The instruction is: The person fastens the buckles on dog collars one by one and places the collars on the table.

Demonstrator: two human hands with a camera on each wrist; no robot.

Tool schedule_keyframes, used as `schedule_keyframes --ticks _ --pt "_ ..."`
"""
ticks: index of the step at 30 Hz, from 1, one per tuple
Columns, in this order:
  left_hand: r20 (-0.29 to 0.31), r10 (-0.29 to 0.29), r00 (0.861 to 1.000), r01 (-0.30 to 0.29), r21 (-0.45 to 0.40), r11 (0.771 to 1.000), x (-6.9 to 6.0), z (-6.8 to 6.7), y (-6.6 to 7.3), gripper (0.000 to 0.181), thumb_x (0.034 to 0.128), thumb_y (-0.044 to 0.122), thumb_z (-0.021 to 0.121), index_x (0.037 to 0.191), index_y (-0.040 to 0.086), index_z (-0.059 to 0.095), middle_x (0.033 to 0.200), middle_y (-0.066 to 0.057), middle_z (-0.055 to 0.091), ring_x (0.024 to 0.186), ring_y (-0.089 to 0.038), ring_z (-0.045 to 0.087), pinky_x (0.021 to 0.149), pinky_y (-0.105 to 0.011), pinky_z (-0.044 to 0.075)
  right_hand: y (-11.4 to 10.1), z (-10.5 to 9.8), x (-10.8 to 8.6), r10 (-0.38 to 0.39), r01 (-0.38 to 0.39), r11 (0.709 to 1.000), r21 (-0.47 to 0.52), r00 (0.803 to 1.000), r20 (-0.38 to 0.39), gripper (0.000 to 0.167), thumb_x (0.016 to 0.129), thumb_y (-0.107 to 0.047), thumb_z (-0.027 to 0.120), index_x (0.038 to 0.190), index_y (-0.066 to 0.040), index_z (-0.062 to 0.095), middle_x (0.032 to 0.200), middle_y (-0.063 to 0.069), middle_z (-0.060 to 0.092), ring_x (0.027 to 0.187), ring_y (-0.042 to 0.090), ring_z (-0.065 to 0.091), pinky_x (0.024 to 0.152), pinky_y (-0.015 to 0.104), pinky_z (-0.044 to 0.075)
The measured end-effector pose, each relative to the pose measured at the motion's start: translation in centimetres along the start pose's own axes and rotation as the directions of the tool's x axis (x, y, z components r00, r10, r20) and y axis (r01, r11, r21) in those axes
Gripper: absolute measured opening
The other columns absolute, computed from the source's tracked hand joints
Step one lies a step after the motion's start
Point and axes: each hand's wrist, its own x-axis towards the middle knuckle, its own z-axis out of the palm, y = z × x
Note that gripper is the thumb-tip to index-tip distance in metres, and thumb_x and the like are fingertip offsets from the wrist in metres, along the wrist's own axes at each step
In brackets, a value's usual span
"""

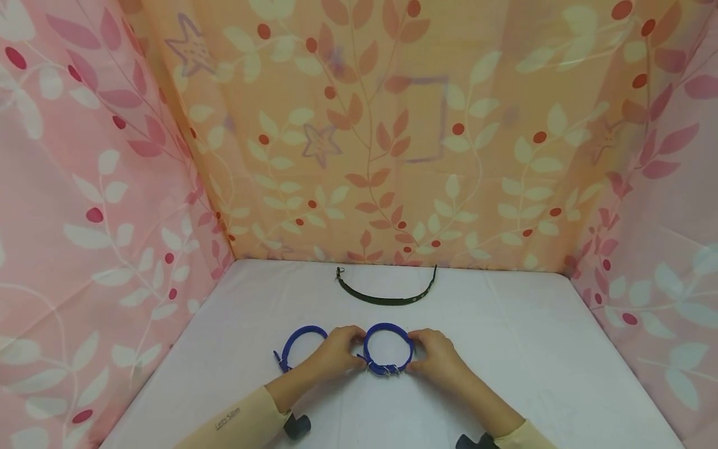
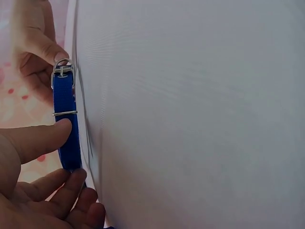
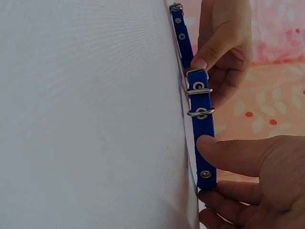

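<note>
A blue buckled collar, closed into a ring (image 1: 369, 342), stands between the two hands in the head view, its metal buckle and rings toward the person. My left hand (image 1: 335, 354) holds its left side, thumb on the strap (image 2: 71, 148) in the left wrist view. On the other side my right hand (image 1: 440, 362) pinches it, thumb on the band (image 3: 205, 129) in the right wrist view. A second blue collar (image 1: 288, 342) lies left of the left hand, partly hidden behind that hand and forearm.
Farther back on the white table (image 1: 482, 324) lies a dark green strap (image 1: 392, 302), curved open, with a metal fitting at its left end. Patterned cloth walls (image 1: 359, 187) stand behind the table and on both sides.
</note>
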Motion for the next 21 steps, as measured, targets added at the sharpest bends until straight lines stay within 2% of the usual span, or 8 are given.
schedule_keyframes --ticks 6,13,16,21 --pt "0.015 -0.042 0.999 0.041 0.085 0.996 -0.3 0.0 0.5 0.056 0.0787 0.012 0.088 0.129 0.004 0.065 0.122 -0.006 0.069 0.122 -0.028 0.057 0.109 -0.048 0.046 -0.2 0.0 0.0 0.013 -0.012 0.999 -0.035 1.0 0.026 0.064 0.071 -0.019 0.094 0.127 -0.004 0.067 0.128 0.013 0.067 0.126 0.038 0.056 0.109 0.058 0.04" --pt "0.078 -0.085 0.993 0.072 0.161 0.984 -0.4 -0.7 1.4 0.057 0.0833 0.013 0.085 0.136 0.006 0.064 0.135 -0.007 0.066 0.134 -0.029 0.055 0.113 -0.047 0.044 -0.2 -0.3 -0.1 -0.016 0.024 0.994 -0.109 0.997 0.07 0.067 0.072 -0.02 0.093 0.131 -0.004 0.065 0.13 0.012 0.066 0.128 0.035 0.056 0.111 0.056 0.041" --pt "0.095 -0.101 0.99 0.086 0.157 0.984 -0.3 -1.1 1.7 0.054 0.0853 0.013 0.083 0.136 0.007 0.064 0.136 -0.006 0.066 0.134 -0.028 0.055 0.113 -0.046 0.044 -0.2 -0.5 -0.2 -0.033 0.043 0.992 -0.12 0.996 0.084 0.068 0.073 -0.02 0.092 0.133 -0.004 0.064 0.131 0.012 0.066 0.129 0.035 0.056 0.111 0.056 0.041" --pt "0.105 -0.087 0.991 0.078 0.092 0.993 -0.4 -2.1 1.7 0.046 0.0909 0.013 0.077 0.134 0.008 0.065 0.131 -0.005 0.068 0.129 -0.026 0.059 0.111 -0.047 0.046 0.0 -0.8 -0.1 -0.051 0.059 0.992 -0.11 0.996 0.071 0.065 0.075 -0.018 0.091 0.133 -0.006 0.065 0.131 0.01 0.066 0.127 0.034 0.058 0.11 0.054 0.044"
